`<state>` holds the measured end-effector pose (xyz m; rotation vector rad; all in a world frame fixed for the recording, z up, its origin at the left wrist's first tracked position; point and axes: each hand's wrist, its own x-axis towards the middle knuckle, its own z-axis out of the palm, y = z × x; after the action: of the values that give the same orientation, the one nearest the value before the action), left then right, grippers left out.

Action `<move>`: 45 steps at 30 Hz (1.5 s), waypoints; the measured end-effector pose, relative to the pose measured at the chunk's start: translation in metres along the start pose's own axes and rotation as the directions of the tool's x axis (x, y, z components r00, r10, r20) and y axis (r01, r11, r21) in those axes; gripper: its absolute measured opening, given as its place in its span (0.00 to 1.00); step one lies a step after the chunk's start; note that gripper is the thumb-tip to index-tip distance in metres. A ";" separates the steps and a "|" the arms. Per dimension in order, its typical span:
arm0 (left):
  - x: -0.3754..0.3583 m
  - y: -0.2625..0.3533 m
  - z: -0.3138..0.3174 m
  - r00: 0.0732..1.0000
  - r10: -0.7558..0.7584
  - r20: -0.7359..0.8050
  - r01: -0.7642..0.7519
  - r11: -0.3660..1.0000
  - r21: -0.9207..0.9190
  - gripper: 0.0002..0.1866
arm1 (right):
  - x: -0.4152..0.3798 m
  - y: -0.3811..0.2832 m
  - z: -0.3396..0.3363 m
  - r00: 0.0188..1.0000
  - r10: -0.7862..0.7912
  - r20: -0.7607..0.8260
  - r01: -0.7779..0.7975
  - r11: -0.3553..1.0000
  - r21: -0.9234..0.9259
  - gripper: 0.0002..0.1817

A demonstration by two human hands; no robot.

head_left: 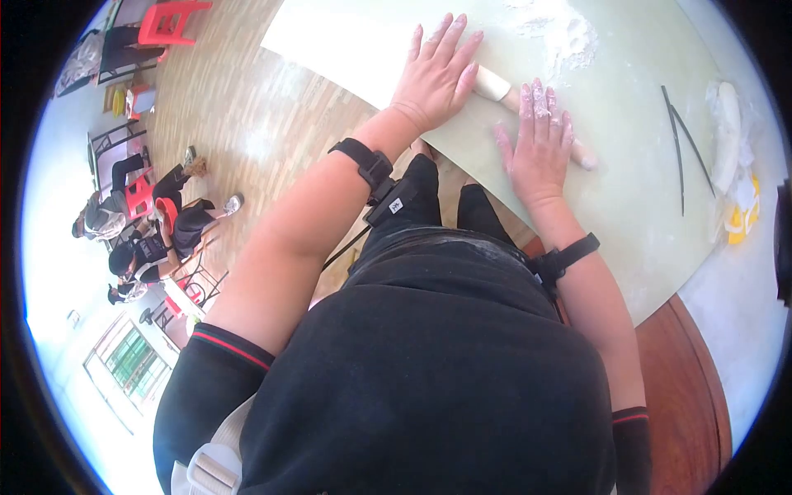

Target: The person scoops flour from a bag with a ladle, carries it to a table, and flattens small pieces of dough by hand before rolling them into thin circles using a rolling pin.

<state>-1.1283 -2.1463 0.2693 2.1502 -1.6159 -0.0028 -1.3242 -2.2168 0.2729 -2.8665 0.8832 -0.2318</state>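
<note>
A wooden rolling pin (pixel 583 155) lies slantwise on the pale green table mat (pixel 635 239). My left hand (pixel 436 76) is palm down over its far left part, fingers outstretched. Fingers slightly apart, my right hand (pixel 538 148) lies flat across the pin near its right end. Between the hands a paler, wider piece (pixel 492 84) surrounds the pin; whether it is dough cannot be told. White powder dusts the fingers, mostly on my right hand. A heap of white flour (pixel 569 41) is spread beyond the hands.
Two thin dark sticks (pixel 678 148) lie on the right of the mat. Beside them is a plastic bag (pixel 728 136) with a yellow part. Several people (pixel 148 247) sit at the far left, near red stools (pixel 169 23) on the wooden floor (pixel 247 124).
</note>
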 end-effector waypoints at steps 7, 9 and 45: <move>0.005 0.005 -0.006 0.998 0.036 -0.061 -0.028 0.992 0.120 0.24 | 0.003 0.005 0.001 0.999 -0.021 -0.024 0.022 0.999 0.034 0.40; 0.011 0.002 -0.008 0.998 0.042 0.041 -0.044 0.997 0.055 0.27 | 0.007 0.008 -0.001 0.999 -0.022 -0.033 0.023 0.999 0.031 0.40; 0.011 0.009 -0.006 0.974 0.120 -0.192 -0.170 0.946 -0.275 0.16 | 0.030 0.040 -0.012 0.989 -0.052 -0.140 0.083 0.970 0.226 0.19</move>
<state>-1.1315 -2.1564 0.2805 1.7572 -1.5626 -0.0065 -1.3236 -2.2679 0.2807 -2.6897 0.7253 -0.5037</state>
